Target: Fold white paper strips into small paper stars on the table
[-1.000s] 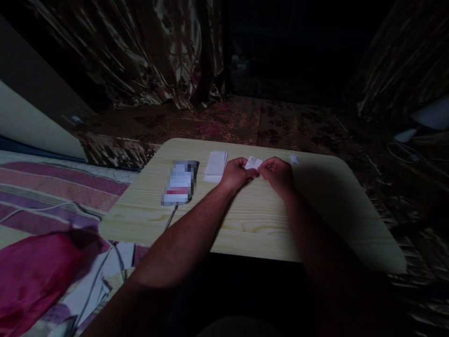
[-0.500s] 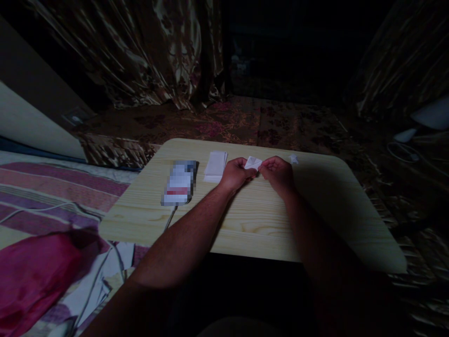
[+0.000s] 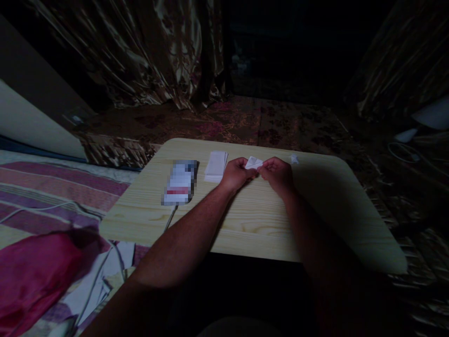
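A small folded white paper [image 3: 253, 162] with diagonal creases is held between my two hands, just above or on the wooden table. My left hand [image 3: 236, 174] grips its left side, fingers curled and thumb along the near edge. At the right corner, my right hand [image 3: 278, 172] pinches the paper between thumb and fingertips. A stack of white paper strips [image 3: 215, 165] lies just left of my left hand. Beyond my right hand rests a small folded paper piece [image 3: 294, 159], pointed in outline.
The light wooden table [image 3: 252, 234] has rounded corners. On its left lies a phone-like device [image 3: 179, 183], blurred out, with a cable [image 3: 170, 218] running off the near edge. A striped bed with a pink cloth [image 3: 38, 276] is at left; curtains [image 3: 168, 51] hang behind.
The folded paper has turned slightly and shifted a little to the right in my fingers. My right hand's fingertips have moved slightly along its near right edge. The rest looks the same.
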`<action>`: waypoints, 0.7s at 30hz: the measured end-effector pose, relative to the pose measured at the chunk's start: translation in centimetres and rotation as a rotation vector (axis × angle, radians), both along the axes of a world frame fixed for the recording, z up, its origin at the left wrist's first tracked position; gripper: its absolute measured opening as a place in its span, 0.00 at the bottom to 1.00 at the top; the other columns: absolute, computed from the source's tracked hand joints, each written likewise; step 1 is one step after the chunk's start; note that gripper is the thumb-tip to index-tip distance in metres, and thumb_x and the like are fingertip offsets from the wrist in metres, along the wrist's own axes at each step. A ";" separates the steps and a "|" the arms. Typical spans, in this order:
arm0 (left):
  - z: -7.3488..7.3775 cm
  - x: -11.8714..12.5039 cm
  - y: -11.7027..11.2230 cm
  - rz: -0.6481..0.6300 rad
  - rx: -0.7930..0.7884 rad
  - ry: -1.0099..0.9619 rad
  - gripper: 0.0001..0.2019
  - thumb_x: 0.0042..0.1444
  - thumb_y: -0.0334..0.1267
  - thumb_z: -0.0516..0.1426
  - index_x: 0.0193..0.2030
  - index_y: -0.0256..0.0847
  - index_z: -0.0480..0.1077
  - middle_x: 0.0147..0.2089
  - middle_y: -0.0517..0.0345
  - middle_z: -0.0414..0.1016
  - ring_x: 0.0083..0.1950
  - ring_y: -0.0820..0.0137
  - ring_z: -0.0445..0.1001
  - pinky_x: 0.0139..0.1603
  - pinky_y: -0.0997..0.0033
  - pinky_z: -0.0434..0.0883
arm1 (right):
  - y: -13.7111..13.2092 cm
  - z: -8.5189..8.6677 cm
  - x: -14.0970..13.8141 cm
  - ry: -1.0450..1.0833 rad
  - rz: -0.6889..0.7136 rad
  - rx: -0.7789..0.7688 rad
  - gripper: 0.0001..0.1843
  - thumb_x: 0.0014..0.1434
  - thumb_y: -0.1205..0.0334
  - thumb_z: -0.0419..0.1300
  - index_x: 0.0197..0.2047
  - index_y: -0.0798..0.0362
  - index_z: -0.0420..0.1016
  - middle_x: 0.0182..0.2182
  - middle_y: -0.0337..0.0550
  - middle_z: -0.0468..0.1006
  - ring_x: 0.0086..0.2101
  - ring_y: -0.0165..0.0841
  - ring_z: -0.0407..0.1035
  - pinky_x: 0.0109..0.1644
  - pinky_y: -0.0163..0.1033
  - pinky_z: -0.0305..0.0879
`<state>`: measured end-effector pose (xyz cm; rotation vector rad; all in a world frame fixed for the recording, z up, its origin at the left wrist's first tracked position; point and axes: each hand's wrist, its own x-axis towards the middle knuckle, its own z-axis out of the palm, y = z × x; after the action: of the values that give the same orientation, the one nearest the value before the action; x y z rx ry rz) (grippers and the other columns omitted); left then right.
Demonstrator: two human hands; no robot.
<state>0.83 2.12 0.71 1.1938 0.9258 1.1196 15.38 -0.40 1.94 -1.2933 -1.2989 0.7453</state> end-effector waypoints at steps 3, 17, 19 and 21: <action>-0.2 0.0 0.1 0.009 0.020 0.019 0.14 0.37 0.36 0.67 0.29 0.37 0.67 0.22 0.62 0.71 0.20 0.78 0.66 0.22 0.77 0.60 | 0.0 -0.1 0.0 -0.011 0.015 0.017 0.09 0.44 0.60 0.65 0.28 0.53 0.70 0.21 0.37 0.74 0.23 0.29 0.68 0.26 0.34 0.65; 0.8 0.0 -0.5 -0.046 -0.054 -0.019 0.08 0.43 0.36 0.64 0.27 0.36 0.69 0.23 0.57 0.74 0.20 0.78 0.67 0.21 0.78 0.62 | -0.3 -0.2 0.0 -0.156 -0.048 0.102 0.06 0.49 0.62 0.61 0.32 0.51 0.76 0.24 0.37 0.76 0.26 0.30 0.69 0.29 0.34 0.64; 0.9 0.0 -0.5 -0.053 -0.065 -0.035 0.07 0.43 0.35 0.63 0.27 0.35 0.69 0.25 0.56 0.75 0.20 0.78 0.68 0.21 0.78 0.62 | -0.2 -0.3 0.1 -0.180 -0.038 0.130 0.06 0.49 0.63 0.61 0.33 0.51 0.76 0.27 0.38 0.77 0.27 0.30 0.70 0.31 0.34 0.65; 1.0 0.0 -0.5 -0.058 -0.074 -0.049 0.07 0.43 0.34 0.62 0.28 0.35 0.70 0.25 0.55 0.75 0.20 0.78 0.68 0.21 0.78 0.62 | -0.2 -0.3 0.2 -0.207 -0.019 0.171 0.05 0.50 0.64 0.60 0.32 0.51 0.77 0.30 0.39 0.77 0.29 0.30 0.70 0.34 0.35 0.67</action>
<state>0.83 1.59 1.66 1.1222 0.8823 1.0548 15.57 -0.58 1.60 -1.2666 -1.4805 0.4843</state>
